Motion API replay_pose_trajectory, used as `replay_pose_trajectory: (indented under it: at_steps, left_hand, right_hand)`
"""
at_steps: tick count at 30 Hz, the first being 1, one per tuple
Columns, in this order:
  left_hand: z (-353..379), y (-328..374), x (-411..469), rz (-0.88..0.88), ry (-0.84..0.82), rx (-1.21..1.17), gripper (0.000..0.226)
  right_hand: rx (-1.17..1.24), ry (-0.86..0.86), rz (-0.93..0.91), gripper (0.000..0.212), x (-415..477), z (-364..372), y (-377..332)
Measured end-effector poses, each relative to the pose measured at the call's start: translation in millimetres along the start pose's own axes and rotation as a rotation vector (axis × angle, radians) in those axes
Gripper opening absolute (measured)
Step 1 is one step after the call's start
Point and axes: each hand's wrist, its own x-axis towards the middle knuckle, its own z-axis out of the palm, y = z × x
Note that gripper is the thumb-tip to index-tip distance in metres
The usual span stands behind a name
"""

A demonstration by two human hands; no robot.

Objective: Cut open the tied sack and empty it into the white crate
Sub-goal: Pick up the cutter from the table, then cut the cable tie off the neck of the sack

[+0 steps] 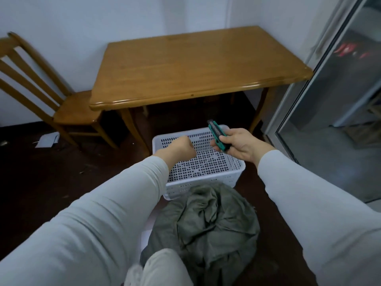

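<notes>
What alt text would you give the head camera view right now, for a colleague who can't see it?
A person's right hand holds a green utility knife above an empty white perforated crate on a dark floor, while the left hand is closed in a fist over the crate. A grey-green fabric sack lies just in front of the crate; behind stand a wooden table and chair.

white perforated crate (206, 162) — grey-green sack (206, 223), teal cutter (216, 131)

Green utility knife (216, 134) in right hand (239, 145), above white crate (203, 178).
</notes>
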Motion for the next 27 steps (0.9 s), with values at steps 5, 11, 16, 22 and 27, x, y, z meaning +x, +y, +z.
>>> replay_pose_trajectory:
  at_steps: [5,11,16,22,27]
  left_hand:
    - [32,1,-25,-0.002,-0.012,0.001,0.036]
    - [63,-12,-37,0.018,-0.065,0.021,0.044]
    - [105,-33,-34,-0.001,-0.113,0.016,0.043]
    - [163,-55,-28,-0.049,-0.134,-0.005,0.042]
    - [229,-68,-7,-0.111,-0.15,-0.037,0.019]
  right_hand:
    - [0.013,0.024,0.033,0.036,-24,-19,34]
    - [-0.031,0.115,0.102,0.036,-31,-30,75]
    - [-0.055,0.246,0.123,0.027,-29,-45,120]
    - [-0.146,0.328,0.166,0.029,-10,-82,181]
    - [-0.211,0.309,0.23,0.037,21,-122,239]
